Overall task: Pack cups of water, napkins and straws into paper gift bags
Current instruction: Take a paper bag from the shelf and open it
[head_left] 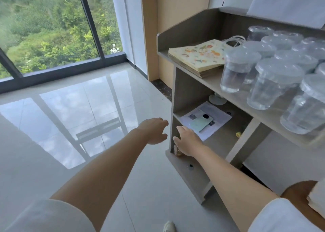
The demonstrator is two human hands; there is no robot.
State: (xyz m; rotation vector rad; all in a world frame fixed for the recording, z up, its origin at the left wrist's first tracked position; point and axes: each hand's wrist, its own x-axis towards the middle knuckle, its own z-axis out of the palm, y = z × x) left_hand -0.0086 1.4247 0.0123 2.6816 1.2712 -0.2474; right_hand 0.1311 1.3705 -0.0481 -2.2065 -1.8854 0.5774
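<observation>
Here, from the head camera, your left hand (154,130) hangs relaxed with fingers loosely spread, holding nothing, just outside the desk's (190,84) side panel. Your right hand (188,141) reaches into the lower shelf, fingers over a small tan thing (177,151) by the panel; whether it grips that cannot be told. On the desktop the paper gift bags (198,56) lie flat in a stack, and the lidded cups of water (235,70) stand clustered just beside them. A phone (201,122) lies on a sheet of paper (216,114) on the shelf.
</observation>
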